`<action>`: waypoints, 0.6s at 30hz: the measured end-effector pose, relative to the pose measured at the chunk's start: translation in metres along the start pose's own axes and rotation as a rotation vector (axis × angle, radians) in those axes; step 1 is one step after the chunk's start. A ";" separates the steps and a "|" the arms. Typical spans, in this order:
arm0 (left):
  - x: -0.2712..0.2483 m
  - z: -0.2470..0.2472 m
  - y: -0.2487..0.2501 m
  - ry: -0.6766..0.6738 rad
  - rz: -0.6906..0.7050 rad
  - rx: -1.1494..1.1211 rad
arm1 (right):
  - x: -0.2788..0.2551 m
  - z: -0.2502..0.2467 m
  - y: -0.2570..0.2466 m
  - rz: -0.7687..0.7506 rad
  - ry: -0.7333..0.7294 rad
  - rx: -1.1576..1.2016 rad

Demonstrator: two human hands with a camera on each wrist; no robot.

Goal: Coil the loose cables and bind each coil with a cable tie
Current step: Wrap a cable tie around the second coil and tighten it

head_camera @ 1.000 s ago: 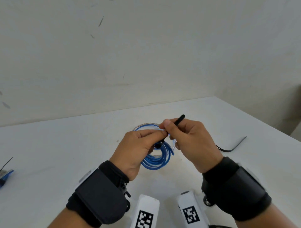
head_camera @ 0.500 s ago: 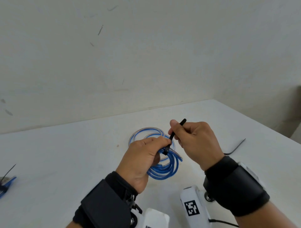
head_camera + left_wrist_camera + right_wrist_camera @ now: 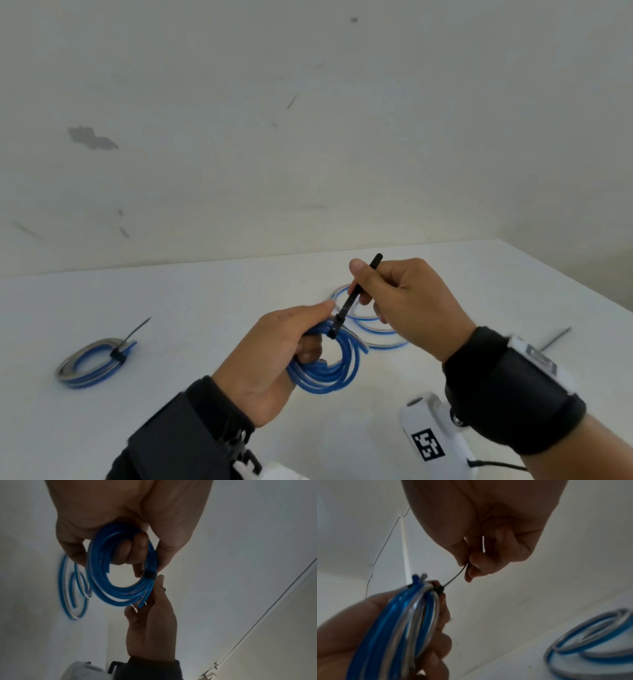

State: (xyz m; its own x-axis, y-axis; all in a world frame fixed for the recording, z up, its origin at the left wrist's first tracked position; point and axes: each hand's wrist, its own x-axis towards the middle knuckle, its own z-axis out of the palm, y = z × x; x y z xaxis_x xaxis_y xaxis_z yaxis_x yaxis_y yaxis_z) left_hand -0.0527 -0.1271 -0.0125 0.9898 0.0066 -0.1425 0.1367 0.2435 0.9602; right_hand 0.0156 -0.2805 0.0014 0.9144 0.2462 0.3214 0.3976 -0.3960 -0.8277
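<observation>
Above table (image 3: 205, 308), cable tie (image 3: 352, 298) up-right (taut)

cable tie (image 3: 349, 301) tail hidden — right grip (image 3: 407, 305)

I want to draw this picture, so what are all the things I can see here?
held coil: 1, blue, in the left hand, above the table
cable tie: 1, black, looped round the held coil, tail pinched by the right hand
loose cable: 1, blue and grey, on the table behind the hands
tied coil: 1, blue and grey with a black tie, on the table at left
spare tie: 1, dark, on the table at right
table: 1, white
wall: white, scuffed
left hand: grips the held coil
right hand: pinches the cable tie
</observation>
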 end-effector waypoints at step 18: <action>-0.044 -0.156 -0.004 0.503 -0.016 -0.028 | 0.010 0.139 -0.054 0.030 -0.555 -0.013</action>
State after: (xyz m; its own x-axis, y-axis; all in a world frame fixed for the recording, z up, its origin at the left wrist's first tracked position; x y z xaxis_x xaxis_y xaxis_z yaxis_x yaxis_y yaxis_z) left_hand -0.1036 0.0229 -0.0474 0.8441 0.4677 -0.2621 0.1436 0.2738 0.9510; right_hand -0.0073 -0.1335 -0.0152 0.7494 0.6621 0.0041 0.3759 -0.4203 -0.8259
